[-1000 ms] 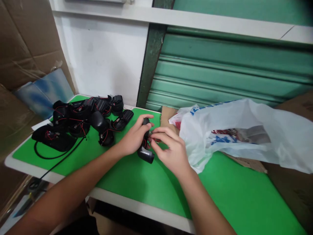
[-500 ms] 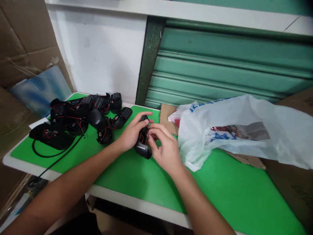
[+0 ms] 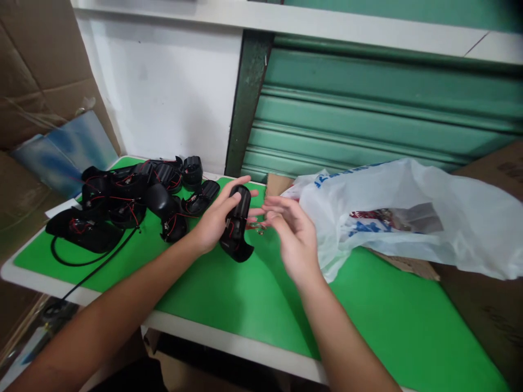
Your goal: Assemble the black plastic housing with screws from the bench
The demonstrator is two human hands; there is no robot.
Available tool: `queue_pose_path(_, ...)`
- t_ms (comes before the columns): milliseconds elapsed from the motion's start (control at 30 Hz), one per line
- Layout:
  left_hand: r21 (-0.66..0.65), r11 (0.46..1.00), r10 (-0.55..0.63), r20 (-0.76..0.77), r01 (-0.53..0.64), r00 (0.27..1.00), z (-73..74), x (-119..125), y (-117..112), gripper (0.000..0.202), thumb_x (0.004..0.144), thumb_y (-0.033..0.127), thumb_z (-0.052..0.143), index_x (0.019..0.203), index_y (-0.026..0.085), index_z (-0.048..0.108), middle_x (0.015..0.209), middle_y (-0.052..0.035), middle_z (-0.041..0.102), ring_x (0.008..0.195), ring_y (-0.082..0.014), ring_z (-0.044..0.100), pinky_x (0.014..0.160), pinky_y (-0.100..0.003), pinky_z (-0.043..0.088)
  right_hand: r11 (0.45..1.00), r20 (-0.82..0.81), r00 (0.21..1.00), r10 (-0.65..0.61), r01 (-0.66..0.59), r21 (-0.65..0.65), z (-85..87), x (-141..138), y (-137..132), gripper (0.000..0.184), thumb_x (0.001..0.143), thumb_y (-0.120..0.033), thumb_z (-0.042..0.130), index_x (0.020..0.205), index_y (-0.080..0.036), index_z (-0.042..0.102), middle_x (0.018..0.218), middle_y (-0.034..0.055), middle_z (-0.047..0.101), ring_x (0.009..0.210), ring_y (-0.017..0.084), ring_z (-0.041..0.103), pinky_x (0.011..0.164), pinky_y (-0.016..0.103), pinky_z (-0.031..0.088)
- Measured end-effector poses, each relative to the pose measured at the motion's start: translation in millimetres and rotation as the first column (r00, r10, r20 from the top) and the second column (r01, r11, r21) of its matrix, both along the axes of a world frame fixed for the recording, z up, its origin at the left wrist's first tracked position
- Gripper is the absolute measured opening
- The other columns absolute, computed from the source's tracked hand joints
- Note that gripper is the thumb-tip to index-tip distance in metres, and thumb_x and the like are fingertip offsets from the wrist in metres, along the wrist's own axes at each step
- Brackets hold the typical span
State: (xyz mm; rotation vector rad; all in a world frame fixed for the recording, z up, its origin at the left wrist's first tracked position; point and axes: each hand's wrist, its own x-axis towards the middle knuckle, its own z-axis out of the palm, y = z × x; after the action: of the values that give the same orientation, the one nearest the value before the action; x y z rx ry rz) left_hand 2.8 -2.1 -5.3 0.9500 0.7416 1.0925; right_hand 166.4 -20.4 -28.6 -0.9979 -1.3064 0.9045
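My left hand (image 3: 213, 220) grips a black plastic housing (image 3: 236, 225) with red wires inside, tilted above the green table mat (image 3: 229, 294). My right hand (image 3: 291, 235) hovers just right of the housing, palm up, fingers loosely curled and apart; whether a small part lies in them I cannot tell. A heap of similar black housings with red wires (image 3: 131, 198) lies on the mat to the left of my left hand.
A white plastic bag (image 3: 400, 218) lies on cardboard (image 3: 412, 269) at the right, close to my right hand. A black cable (image 3: 87, 261) loops off the table's left front edge. Cardboard boxes stand at far left; a green shutter and white wall rise behind.
My right hand has drawn back from the housing and opened. My left hand has raised and turned the housing more upright.
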Motion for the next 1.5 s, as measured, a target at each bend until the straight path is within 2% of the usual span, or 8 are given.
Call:
queue_pose_path(133,0.078,0.996,0.037,0.016,-0.038,0.999,3.2,3.9,-6.4,0.067,0.091,0.056,0.067,0.149,0.03,0.045,0.14,-0.0111,0.063,0.119,-0.0293,0.068,0.089,-0.037,0.06,0.952,-0.366,0.929,0.059,-0.163,-0.26,-1.2,3.4,7.3,0.021,0.086,-0.043,0.071,0.102,-0.029,0.072,0.116,0.0028,0.069,0.098,0.019,0.065,0.072,0.029,0.057)
queue_pose_path(233,0.114,0.992,0.045,-0.006,-0.044,0.999,7.5,3.4,-9.1,0.067,0.092,0.056,0.065,0.15,0.029,0.045,0.139,-0.0114,0.065,0.115,-0.0279,0.069,0.091,-0.038,0.06,0.799,-0.576,0.782,0.239,-0.495,-0.341,3.9,4.2,8.6,0.035,0.083,-0.056,0.068,0.098,-0.025,0.074,0.098,0.0049,0.073,0.083,0.02,0.066,0.064,0.031,0.056)
queue_pose_path(300,0.141,0.99,0.034,-0.031,-0.029,0.999,9.8,2.6,-10.1,0.065,0.093,0.056,0.064,0.149,0.028,0.046,0.139,-0.0113,0.066,0.112,-0.0274,0.07,0.093,-0.038,0.059,0.749,-0.608,0.738,0.292,-0.572,-0.334,8.1,2.0,6.0,0.036,0.08,-0.056,0.072,0.098,-0.025,0.075,0.093,0.0044,0.074,0.08,0.021,0.067,0.063,0.031,0.056)
queue_pose_path(433,0.225,0.974,0.051,-0.127,-0.022,0.991,11.3,2.5,-11.3,0.057,0.096,0.054,0.061,0.144,0.025,0.053,0.14,-0.0123,0.065,0.121,-0.0285,0.066,0.103,-0.04,0.053,0.818,-0.461,0.829,0.317,-0.484,-0.309,11.2,-4.4,-0.7,0.031,0.072,-0.039,0.086,0.097,-0.026,0.074,0.097,0.0013,0.076,0.085,0.019,0.068,0.073,0.029,0.056)
queue_pose_path(567,0.387,0.922,0.11,-0.283,0.008,0.953,12.7,-0.7,-10.6,0.057,0.095,0.039,0.066,0.147,0.023,0.05,0.147,-0.0117,0.06,0.134,-0.0283,0.057,0.115,-0.039,0.043,0.909,-0.275,0.913,0.302,-0.363,-0.206,7.8,-1.4,1.0,0.028,0.08,-0.045,0.082,0.1,-0.026,0.075,0.095,0.0006,0.075,0.089,0.019,0.067,0.081,0.029,0.055)
queue_pose_path(700,0.483,0.868,0.099,-0.398,0.117,0.912,11.6,-7.3,-6.4,0.067,0.091,0.027,0.069,0.152,0.022,0.043,0.148,-0.0143,0.058,0.129,-0.0286,0.062,0.109,-0.038,0.05,0.958,-0.113,0.959,0.261,-0.272,-0.096,3.2,3.7,5.5,0.031,0.086,-0.047,0.077,0.108,-0.026,0.075,0.101,0.002,0.075,0.098,0.021,0.067,0.087,0.033,0.055)
queue_pose_path(1033,0.568,0.813,0.166,-0.439,0.13,0.883,7.1,-11.1,-2.4,0.067,0.089,0.02,0.067,0.152,0.024,0.043,0.148,-0.0144,0.057,0.135,-0.0289,0.059,0.099,-0.034,0.058,0.989,-0.062,0.988,0.141,-0.138,0.051,-5.1,-0.9,4.7,0.03,0.091,-0.036,0.072,0.118,-0.026,0.064,0.112,0.006,0.076,0.105,0.021,0.071,0.089,0.036,0.058)
queue_pose_path(1500,0.626,0.776,0.253,-0.421,0.077,0.871,0.1,-5.1,-3.7,0.061,0.089,0.015,0.063,0.147,0.024,0.047,0.145,-0.0125,0.059,0.131,-0.026,0.06,0.098,-0.034,0.06,0.994,0.037,0.994,0.103,-0.104,0.029,-11.0,-3.7,5.2,0.041,0.092,-0.032,0.068,0.131,-0.027,0.055,0.116,0.008,0.074,0.109,0.023,0.071,0.084,0.035,0.06)
